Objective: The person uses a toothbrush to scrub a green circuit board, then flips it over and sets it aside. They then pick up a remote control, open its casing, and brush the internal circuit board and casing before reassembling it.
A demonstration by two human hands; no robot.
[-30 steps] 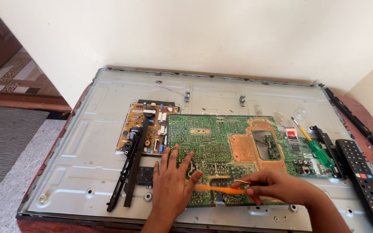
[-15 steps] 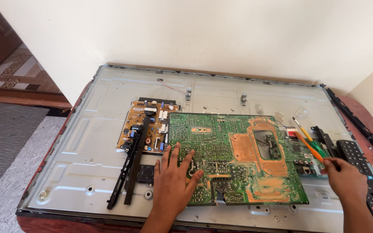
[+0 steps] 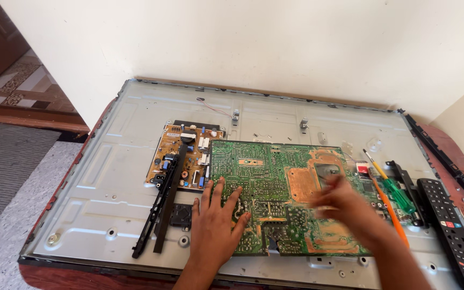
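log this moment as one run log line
left hand: flat on large green circuit board | right hand: blurred above board, empty | orange-handled screwdriver: lying at board's right edge | black remote control: far right

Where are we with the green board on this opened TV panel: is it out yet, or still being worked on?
Looks done: the panel has its back cover off, and the screwdrivers lie set down at the right. In hand: the left hand presses flat on the green board; the right hand, blurred, is above it. Left: the board and the brown board remain on the panel.
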